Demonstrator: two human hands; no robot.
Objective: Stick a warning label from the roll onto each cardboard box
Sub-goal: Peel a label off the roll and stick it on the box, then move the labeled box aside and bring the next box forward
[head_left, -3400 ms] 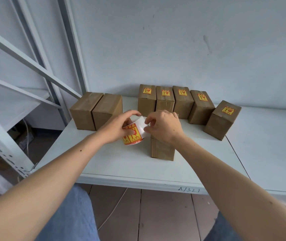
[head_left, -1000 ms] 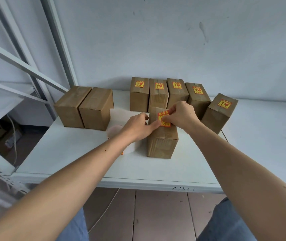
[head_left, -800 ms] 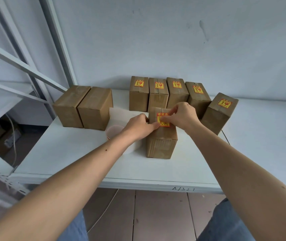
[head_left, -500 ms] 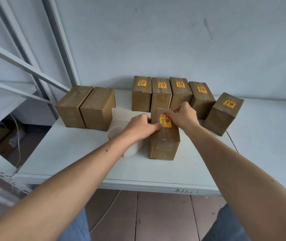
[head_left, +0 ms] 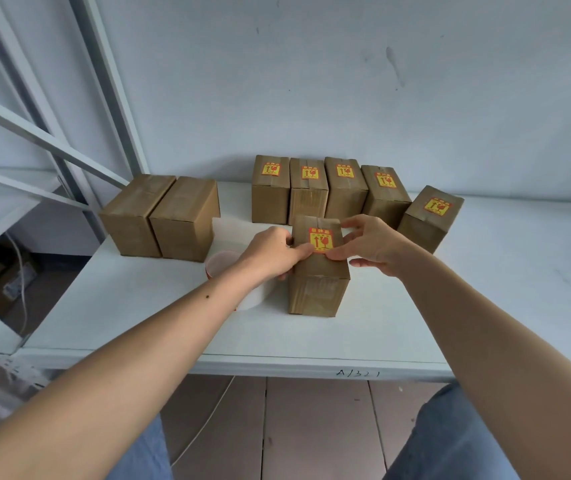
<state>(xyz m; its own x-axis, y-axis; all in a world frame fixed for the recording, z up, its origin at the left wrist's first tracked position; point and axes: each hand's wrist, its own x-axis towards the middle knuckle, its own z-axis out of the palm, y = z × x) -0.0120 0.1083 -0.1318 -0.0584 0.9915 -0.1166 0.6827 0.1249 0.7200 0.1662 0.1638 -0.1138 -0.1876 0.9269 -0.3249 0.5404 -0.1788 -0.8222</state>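
A brown cardboard box [head_left: 318, 282] stands upright in the middle of the white table [head_left: 485, 271]. A yellow and red warning label [head_left: 321, 239] lies flat on its top. My left hand [head_left: 270, 252] holds the box's left side, its thumb pressing the label's lower left corner. My right hand [head_left: 374, 245] hovers over the right side with fingers spread, thumb on the label's lower right edge. The label roll [head_left: 223, 264] lies on the table left of the box, partly hidden by my left forearm.
Several labelled boxes [head_left: 344, 188] stand in a row at the back, one more [head_left: 429, 216] angled at the right. Two unlabelled boxes [head_left: 159, 218] stand at the left. A white backing strip [head_left: 230, 225] trails from the roll. A metal rack frame [head_left: 52, 140] rises on the left.
The label went from held above the box by both hands to lying flat on its top. Both thumbs have slid down to the label's lower edge. The roll was set down earlier.
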